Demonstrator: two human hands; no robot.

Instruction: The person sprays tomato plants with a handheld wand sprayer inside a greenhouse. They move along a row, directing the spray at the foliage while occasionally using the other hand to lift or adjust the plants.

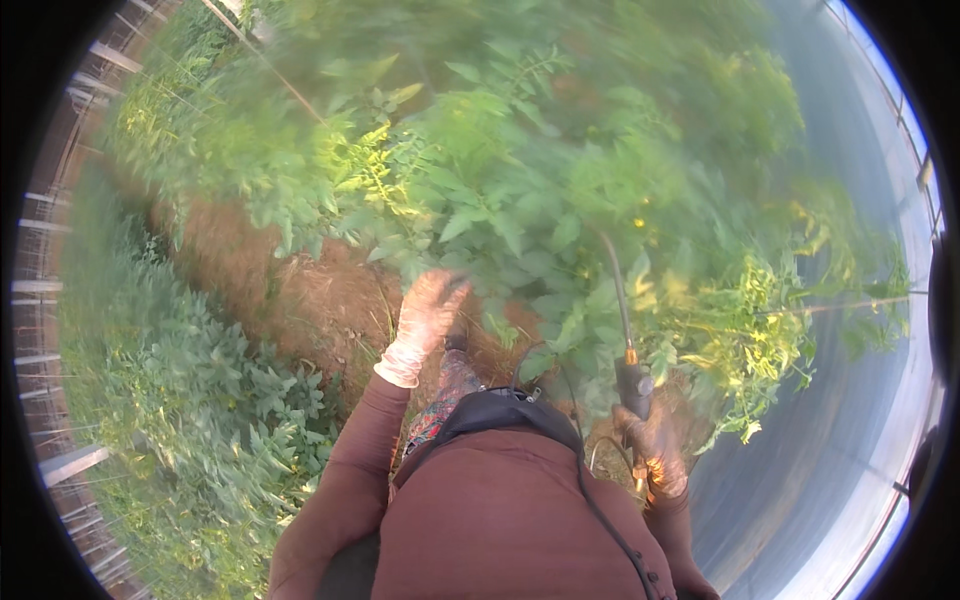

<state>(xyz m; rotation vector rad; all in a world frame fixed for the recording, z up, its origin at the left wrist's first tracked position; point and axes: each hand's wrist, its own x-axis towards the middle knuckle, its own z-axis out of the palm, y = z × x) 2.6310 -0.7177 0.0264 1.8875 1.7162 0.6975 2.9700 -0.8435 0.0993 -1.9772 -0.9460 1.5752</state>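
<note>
At near right, your right hand is wrapped around the dark handle of what looks like a spray wand; its slim tube points to the far side and bends among the leaves. Judging by its build, expect it to be light but long, so the far end may swing. The tube looks stiff, smooth and perhaps slick when wet; keep your hold on the thicker handle, between the 2 brass-coloured fittings, rather than on the thin metal.

Left of centre, your left hand, in a pale, crinkled glove, is up at the leaves. Blur hides its fingertips, so you cannot tell whether it pinches anything or is free. The leaves look thin, soft and jagged-edged and probably tear easily; a stem would be the safer place to take hold.

Bare reddish-brown soil looks rough and crumbly at left. At right hangs a smooth, bluish-grey plastic sheet. Your maroon top is matte cloth, with a bendy black cord down its right side.
</note>
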